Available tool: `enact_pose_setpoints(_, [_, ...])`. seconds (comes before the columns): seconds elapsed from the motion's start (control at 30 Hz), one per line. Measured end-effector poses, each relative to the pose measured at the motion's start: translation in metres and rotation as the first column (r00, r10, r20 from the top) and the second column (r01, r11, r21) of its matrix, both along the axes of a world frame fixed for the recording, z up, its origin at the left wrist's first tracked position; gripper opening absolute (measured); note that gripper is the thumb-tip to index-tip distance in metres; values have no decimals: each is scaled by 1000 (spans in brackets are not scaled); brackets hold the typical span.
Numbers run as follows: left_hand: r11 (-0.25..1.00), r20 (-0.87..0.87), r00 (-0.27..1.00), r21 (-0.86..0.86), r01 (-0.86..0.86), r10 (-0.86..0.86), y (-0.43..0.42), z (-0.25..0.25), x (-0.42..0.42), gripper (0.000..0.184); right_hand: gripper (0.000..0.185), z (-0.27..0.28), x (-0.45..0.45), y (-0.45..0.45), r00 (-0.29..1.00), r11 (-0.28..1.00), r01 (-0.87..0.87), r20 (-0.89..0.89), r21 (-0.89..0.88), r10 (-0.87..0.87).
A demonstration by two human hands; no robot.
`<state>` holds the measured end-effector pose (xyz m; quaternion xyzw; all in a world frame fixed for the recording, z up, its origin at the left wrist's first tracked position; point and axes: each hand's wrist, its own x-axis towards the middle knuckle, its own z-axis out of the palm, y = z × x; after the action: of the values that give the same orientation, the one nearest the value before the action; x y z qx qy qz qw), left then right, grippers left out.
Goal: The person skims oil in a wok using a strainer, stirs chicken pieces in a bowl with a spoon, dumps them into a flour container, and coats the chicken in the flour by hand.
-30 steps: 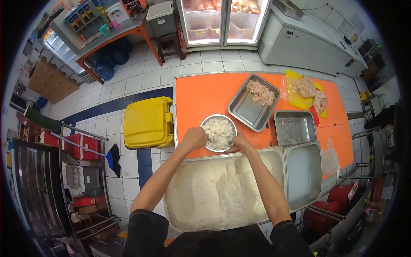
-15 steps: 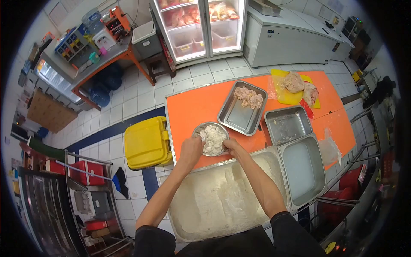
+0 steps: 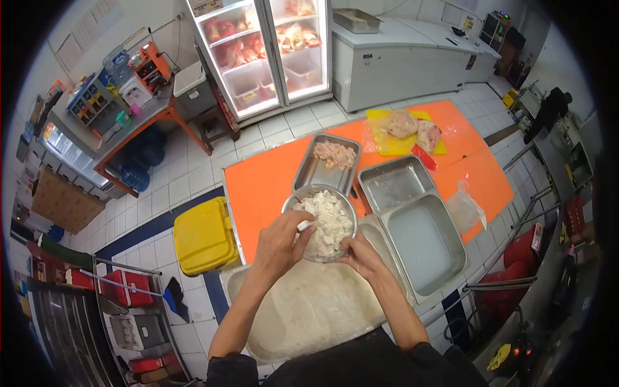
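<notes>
Apparently floury, lumpy chunks (image 3: 333,217) in a round, shiny metal bowl (image 3: 298,198).

I'm seeing a way through over bare orange tabletop (image 3: 255,193), left of the steel bowl (image 3: 294,204). Beyond the bowl, a steel tray (image 3: 314,177) of raw meat (image 3: 335,155) is standing in the way; two deep steel pans (image 3: 394,187) are walling off the right. Tabletop is showing again between the yellow cutting board (image 3: 390,147) and plastic bag (image 3: 464,209).

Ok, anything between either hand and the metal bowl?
Nothing visible blocks the right hand, which holds the metal bowl. By the left hand, at the rim, a small white thing shows; I can't tell what.
</notes>
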<state>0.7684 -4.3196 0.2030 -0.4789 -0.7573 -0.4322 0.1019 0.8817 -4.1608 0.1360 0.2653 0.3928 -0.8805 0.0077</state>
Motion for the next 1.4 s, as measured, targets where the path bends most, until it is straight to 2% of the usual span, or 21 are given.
enact_pose_setpoints(0.1, [992,66,994,-89,90,-84,6,1,46,19,71,-10,67,3,993,994,90,73,61,-94])
enact_pose_setpoints(0.3, [972,85,987,-180,151,-138,48,-6,112,20,74,-45,155,25,973,990,128,199,-54,-115])
enact_pose_setpoints(0.47, [931,97,978,-303,203,-182,65,1,160,25,78,-67,186,44,983,991,122,147,-61,-112])
enact_pose_setpoints(0.53, [926,57,978,-313,210,-203,67,0,179,26,68,-72,189,51,992,996,72,95,56,-77])
enact_pose_setpoints(0.6, [928,14,988,-340,149,-154,60,-1,198,25,70,-72,194,55,992,994,61,101,87,-70])
enact_pose_setpoints(0.67, [992,-108,993,-118,-53,40,52,0,216,23,70,-72,201,59,996,983,62,48,174,-71])
enact_pose_setpoints(0.7, [992,-69,990,-27,-126,124,47,-3,226,18,70,-90,201,57,997,981,59,39,182,-67])
enact_pose_setpoints(0.73, [969,124,976,149,-195,177,49,-8,238,13,69,-121,195,53,996,950,91,-2,299,-94])
enact_pose_setpoints(0.8, [931,121,974,290,-221,193,62,-20,240,11,68,-96,190,54,994,904,106,-29,415,-103])
enact_pose_setpoints(0.87, [959,-48,971,176,-223,235,71,-29,229,11,68,-64,180,51,996,986,83,17,145,-86])
enact_pose_setpoints(0.93, [973,85,975,98,-211,203,67,-45,221,12,67,-61,184,47,995,984,92,29,151,-98])
enact_pose_setpoints(1.0, [981,8,994,160,-108,108,62,-45,220,8,68,-55,187,53,994,987,62,81,150,-75])
enact_pose_setpoints(1.03, [989,-16,997,122,-79,81,63,-46,219,8,68,-59,182,50,991,987,90,82,136,-102])
enact_pose_setpoints(1.07, [996,31,998,66,-63,61,64,-48,217,16,68,-66,182,42,990,987,88,99,135,-101])
enact_pose_setpoints(1.13, [992,49,993,52,-112,109,60,-50,210,14,67,-72,172,38,981,981,180,64,78,-185])
enact_pose_setpoints(1.2, [957,154,983,253,-139,101,50,-43,210,11,63,-68,184,46,978,973,188,62,132,-198])
enact_pose_setpoints(1.23, [907,277,961,401,-126,11,50,-44,210,10,63,-65,191,52,975,975,201,77,90,-208])
enact_pose_setpoints(1.27, [884,352,936,435,-170,6,51,-45,213,12,64,-65,199,56,971,976,211,100,45,-215])
enact_pose_setpoints(1.33, [848,499,865,478,-227,-49,67,-39,221,14,64,-54,215,58,956,968,241,152,70,-249])
enact_pose_setpoints(1.37, [848,505,860,483,-219,-66,71,-38,224,14,61,-42,227,60,944,956,269,166,114,-286])
enact_pose_setpoints(1.4, [820,578,813,496,-285,-68,79,-37,226,16,58,-27,233,68,932,941,296,165,166,-322])
